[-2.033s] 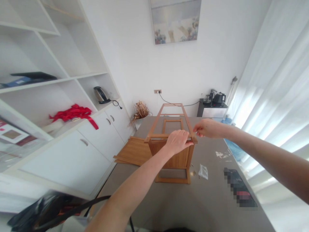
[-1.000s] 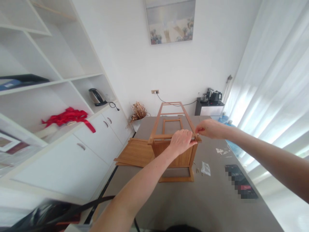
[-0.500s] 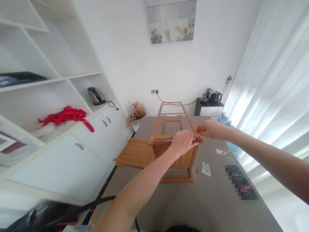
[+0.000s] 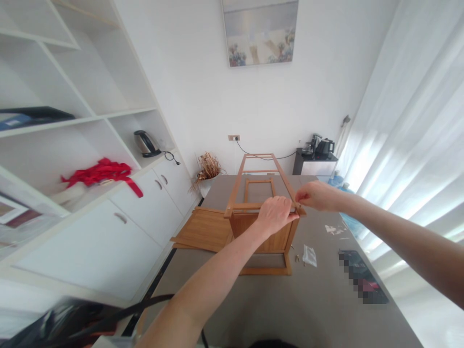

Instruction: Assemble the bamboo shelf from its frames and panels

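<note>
A wooden frame [image 4: 235, 193] with slatted panels stands on the grey table [image 4: 326, 309]. My left hand [image 4: 275, 214] is wrapped over its near top rail, close to the right corner. At that corner my right hand [image 4: 314, 195] has its fingers pinched together; whatever lies between them is too small to make out. Below the corner, a few small metal fittings [image 4: 297, 258] and a clear plastic bag [image 4: 309, 255] rest on the table. Flat wooden panels [image 4: 203, 228] lie left of the frame.
White shelving [image 4: 90, 118] with a kettle [image 4: 145, 144] and red ribbon [image 4: 103, 171] lines the left side. A dark, partly pixelated flat object [image 4: 362, 275] lies on the table at right. Beyond the table stand a dried plant [image 4: 209, 166] and a small cabinet [image 4: 315, 167] with coffee gear.
The view has shifted slightly. My left hand keeps its hold on the rail, and my right hand stays at the corner with its fingers turned a little.
</note>
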`<act>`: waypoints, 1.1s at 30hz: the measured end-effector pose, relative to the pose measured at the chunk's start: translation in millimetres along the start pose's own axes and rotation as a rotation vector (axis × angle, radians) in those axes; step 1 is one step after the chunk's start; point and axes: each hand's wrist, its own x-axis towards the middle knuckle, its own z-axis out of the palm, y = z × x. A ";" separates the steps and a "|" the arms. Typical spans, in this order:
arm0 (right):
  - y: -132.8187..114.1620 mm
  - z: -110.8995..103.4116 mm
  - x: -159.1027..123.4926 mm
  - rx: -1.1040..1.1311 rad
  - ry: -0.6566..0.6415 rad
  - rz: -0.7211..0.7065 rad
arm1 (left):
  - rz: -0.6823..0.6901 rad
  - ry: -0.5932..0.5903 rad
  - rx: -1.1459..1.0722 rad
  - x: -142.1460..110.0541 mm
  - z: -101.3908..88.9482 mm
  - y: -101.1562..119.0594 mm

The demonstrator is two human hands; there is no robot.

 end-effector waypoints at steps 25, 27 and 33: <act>-24.0 -9.0 -4.0 -0.399 -0.078 -0.307 | -0.017 0.002 -0.028 -0.9 4.4 -0.4; -27.1 -10.4 -4.7 -0.432 -0.089 -0.312 | -0.011 0.007 -0.032 -0.5 5.1 -0.4; -31.1 -12.6 -5.9 -0.486 -0.122 -0.374 | -0.025 0.008 -0.034 0.5 5.3 0.4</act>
